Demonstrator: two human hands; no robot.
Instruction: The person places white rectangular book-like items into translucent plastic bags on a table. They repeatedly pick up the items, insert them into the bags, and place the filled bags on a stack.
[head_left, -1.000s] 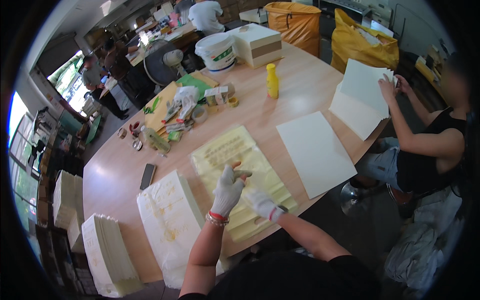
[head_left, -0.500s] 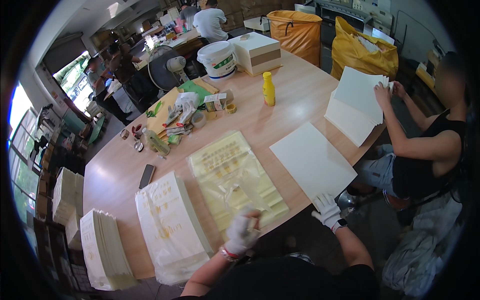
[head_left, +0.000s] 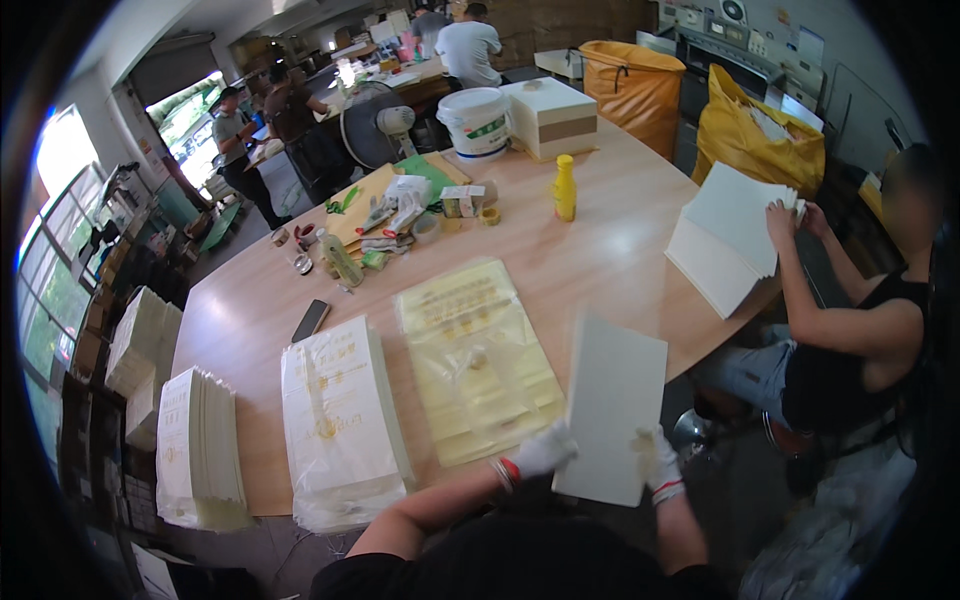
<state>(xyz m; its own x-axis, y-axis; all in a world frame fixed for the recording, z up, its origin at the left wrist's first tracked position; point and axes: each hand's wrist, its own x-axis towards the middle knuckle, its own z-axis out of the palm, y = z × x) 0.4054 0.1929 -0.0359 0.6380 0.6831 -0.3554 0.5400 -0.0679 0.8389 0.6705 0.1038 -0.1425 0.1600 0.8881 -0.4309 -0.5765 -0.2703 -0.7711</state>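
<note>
A large white paper sheet (head_left: 618, 395) is raised and tilted at the table's front edge, its lower part over the edge. My left hand (head_left: 547, 448), in a white glove, closes on the sheet's left edge near the bottom. At its lower right edge my right hand (head_left: 657, 465), also gloved, grips it; some of those fingers are blurred. Just left of the sheet lies a flat pile of clear plastic bags with yellow print (head_left: 478, 375). Farther left is a thick white stack wrapped in printed plastic (head_left: 335, 420), and beyond that a second white stack (head_left: 195, 450).
A co-worker's hands (head_left: 785, 222) hold up the edges of a white paper stack (head_left: 725, 245) at the right. Farther back stand a yellow bottle (head_left: 565, 190), a white bucket (head_left: 473, 125) and a white box (head_left: 553, 115). A phone (head_left: 311, 320) lies left of centre.
The sheet, lying flat at the front right, has been lifted and brought leftward toward me. My left hand has moved from the plastic bags to its left edge; the right hand now grips it too.
</note>
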